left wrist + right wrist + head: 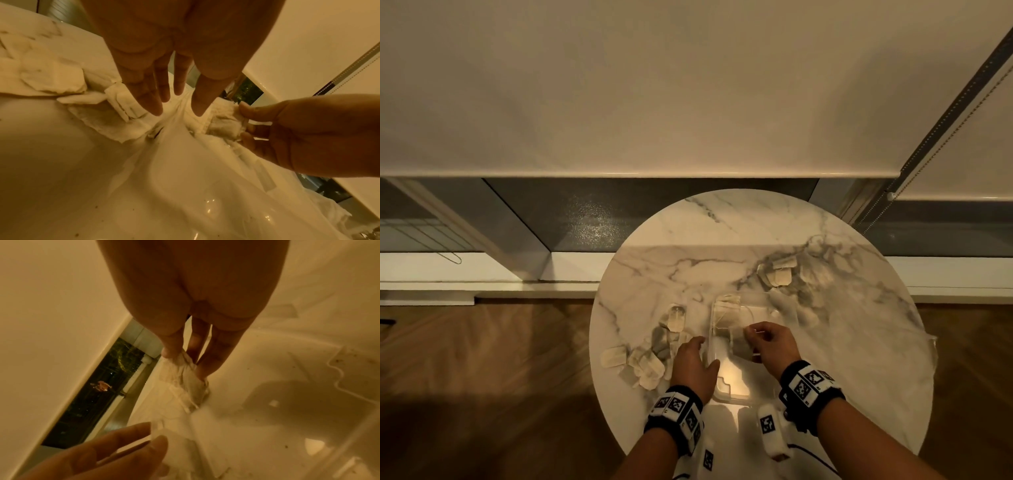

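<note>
While pinching a crumpled tea bag [185, 378] between thumb and fingertips, holds right hand [770, 342] low inside clear plastic container [726, 306], bag hanging close to left wall. Rests left hand [693, 363] against that wall from outside, fingers straight and gripping nothing. Container at middle of round marble table [842, 342], with open lid [732, 387] flat on near side. Loose tea bags heaped [647, 363] just left of left hand; smaller cluster [779, 274] on far side, beyond container. Pale roller blind [688, 85] behind table.
</note>
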A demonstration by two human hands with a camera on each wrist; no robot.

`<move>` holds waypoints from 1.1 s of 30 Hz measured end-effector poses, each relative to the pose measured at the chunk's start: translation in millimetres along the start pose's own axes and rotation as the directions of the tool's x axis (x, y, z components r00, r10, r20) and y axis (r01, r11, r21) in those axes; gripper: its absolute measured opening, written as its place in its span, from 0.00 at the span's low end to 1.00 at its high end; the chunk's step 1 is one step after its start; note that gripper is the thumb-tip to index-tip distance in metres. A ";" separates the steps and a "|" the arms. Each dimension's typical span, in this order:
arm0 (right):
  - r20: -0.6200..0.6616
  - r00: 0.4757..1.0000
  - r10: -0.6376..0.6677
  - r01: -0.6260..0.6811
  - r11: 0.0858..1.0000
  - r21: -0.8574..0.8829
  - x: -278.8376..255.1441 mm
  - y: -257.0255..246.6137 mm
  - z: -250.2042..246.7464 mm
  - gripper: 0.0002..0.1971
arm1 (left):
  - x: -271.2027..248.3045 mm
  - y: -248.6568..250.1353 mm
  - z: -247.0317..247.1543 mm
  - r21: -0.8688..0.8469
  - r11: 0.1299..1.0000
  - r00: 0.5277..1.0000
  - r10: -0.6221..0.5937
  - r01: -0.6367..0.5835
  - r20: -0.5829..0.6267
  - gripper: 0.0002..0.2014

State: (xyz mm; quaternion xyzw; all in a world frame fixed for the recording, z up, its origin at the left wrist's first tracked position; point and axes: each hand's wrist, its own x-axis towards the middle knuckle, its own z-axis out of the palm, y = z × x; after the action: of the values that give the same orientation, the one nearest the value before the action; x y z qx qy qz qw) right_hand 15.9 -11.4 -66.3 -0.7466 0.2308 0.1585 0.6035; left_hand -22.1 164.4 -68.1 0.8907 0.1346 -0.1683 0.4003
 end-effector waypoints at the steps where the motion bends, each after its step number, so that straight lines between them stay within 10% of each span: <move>1: 0.015 1.000 0.019 -0.018 0.999 -0.029 5.3 4.5 1.1 0.03 | 0.5 0.7 0.7 -0.010 1.000 1.000 -0.017 0.017 0.013 0.27; 12: 0.061 0.997 -0.050 0.066 0.953 -0.296 40.2 3.3 29.0 0.06 | 2.4 1.7 8.6 -0.035 0.998 0.998 -0.055 0.054 -0.008 0.21; 33: -0.060 0.998 -0.022 0.006 0.967 -0.256 35.5 2.1 19.9 0.16 | 9.2 4.1 7.8 -0.024 0.998 0.998 -0.060 0.059 -0.014 0.20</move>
State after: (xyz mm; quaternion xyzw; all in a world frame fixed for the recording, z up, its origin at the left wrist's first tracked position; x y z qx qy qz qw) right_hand 45.6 2.2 -90.7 -0.8243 0.2219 0.1591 0.4959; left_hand -13.7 156.9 -74.0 0.8826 0.1659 -0.1721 0.4048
